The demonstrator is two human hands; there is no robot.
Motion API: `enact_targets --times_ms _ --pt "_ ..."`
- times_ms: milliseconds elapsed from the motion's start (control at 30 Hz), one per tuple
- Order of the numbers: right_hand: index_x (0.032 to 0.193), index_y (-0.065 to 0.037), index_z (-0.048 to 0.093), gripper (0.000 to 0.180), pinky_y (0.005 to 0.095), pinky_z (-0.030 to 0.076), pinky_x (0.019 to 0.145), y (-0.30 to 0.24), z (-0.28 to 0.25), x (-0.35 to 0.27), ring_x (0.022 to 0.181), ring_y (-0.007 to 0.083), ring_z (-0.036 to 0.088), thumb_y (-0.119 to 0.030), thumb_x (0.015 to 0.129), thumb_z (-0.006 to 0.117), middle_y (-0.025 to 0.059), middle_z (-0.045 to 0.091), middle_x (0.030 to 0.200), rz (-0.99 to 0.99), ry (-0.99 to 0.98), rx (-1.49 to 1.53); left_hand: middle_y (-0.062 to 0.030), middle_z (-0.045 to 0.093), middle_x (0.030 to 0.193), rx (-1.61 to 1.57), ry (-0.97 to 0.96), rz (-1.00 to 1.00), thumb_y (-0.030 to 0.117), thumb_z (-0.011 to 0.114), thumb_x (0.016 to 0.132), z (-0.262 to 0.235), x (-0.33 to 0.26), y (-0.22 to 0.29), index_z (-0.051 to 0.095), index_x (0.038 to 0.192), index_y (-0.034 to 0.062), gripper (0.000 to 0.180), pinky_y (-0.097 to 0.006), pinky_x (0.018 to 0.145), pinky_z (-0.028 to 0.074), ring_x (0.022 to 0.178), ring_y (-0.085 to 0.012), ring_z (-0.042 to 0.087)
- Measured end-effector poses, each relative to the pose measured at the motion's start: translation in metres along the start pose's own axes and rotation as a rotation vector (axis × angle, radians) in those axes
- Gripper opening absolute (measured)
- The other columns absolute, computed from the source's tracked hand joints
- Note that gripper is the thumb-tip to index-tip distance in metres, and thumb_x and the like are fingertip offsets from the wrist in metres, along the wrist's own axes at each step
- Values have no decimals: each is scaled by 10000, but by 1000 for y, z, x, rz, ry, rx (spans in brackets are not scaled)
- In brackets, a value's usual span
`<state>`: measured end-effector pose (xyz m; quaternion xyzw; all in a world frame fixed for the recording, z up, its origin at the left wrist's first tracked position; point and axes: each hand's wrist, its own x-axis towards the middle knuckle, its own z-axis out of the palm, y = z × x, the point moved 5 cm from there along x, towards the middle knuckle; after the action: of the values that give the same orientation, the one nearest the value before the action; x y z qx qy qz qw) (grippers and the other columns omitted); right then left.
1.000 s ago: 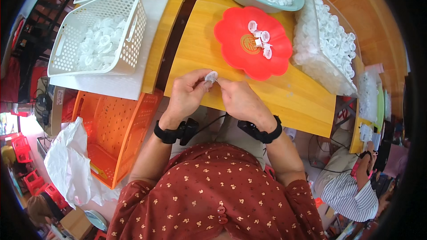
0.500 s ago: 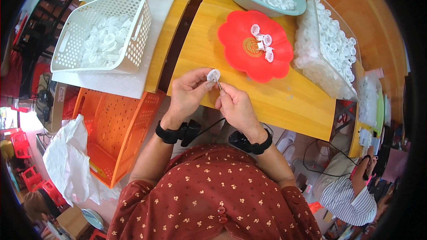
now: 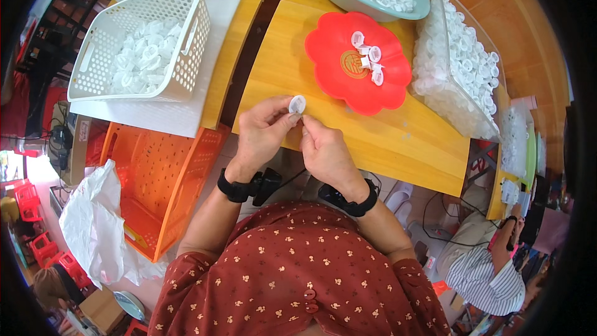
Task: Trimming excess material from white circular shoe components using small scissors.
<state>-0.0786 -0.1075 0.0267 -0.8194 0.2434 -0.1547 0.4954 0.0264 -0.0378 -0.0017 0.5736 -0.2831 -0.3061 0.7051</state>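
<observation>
Above the near edge of the yellow table, my left hand pinches a small round white plastic piece between thumb and fingers, its disc-shaped face turned up. Close against its lower side, the thumb and index finger of my right hand are pinched together. They hold a thin metal rod, now almost wholly covered by the fingertips. Just beyond my hands lies a red flower-shaped dish with several small white plastic pieces on it. Both my wrists wear black straps with small devices.
A white perforated basket of white parts stands at left on a white sheet. Below it is an orange crate. A green basin and a clear bin, both full of white parts, stand far and right. Another person's striped sleeve shows lower right.
My right hand has moved slightly left and up, its fingertips closing in on the white piece. The metal rod that showed between the hands is now mostly hidden. My left hand stays nearly still.
</observation>
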Motion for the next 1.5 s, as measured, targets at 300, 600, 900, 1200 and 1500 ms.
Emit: enact_targets --times_ms 300,600,900,1200,1500 --pt "832 54 528 152 358 494 504 -33 -2 1 656 285 620 -25 702 532 191 588 734 -192 -225 -872 -62 640 950 229 -25 122 -88 606 776 4 -2 7 639 976 -21 214 -228 762 503 852 -115 606" --pt "858 46 530 166 343 500 512 -19 -5 -4 629 270 618 -24 708 540 164 587 734 -207 -154 -868 -69 638 959 153 -70 -43 -88 580 796 6 1 1 613 1014 -43 225 -230 770 493 853 -114 605" --pt "1007 39 541 246 416 491 608 3 -16 -17 694 354 602 -54 782 509 195 610 808 -189 107 -451 -94 629 1010 36 -111 34 -85 567 811 4 3 0 566 1093 -63 283 -240 810 488 908 -128 601" --pt "1031 27 538 258 383 464 580 12 -24 -18 676 331 594 -4 777 506 198 587 785 -171 185 -162 -107 624 1036 -9 -87 -3 -69 571 811 1 3 1 561 1093 -73 282 -252 832 478 941 -142 596" --pt "1039 24 528 264 345 443 556 22 -34 -28 584 314 553 37 783 466 180 517 672 -209 258 67 -105 629 1018 340 466 668 -54 584 824 -41 -4 98 587 1087 -32 265 -276 838 476 928 -160 598"
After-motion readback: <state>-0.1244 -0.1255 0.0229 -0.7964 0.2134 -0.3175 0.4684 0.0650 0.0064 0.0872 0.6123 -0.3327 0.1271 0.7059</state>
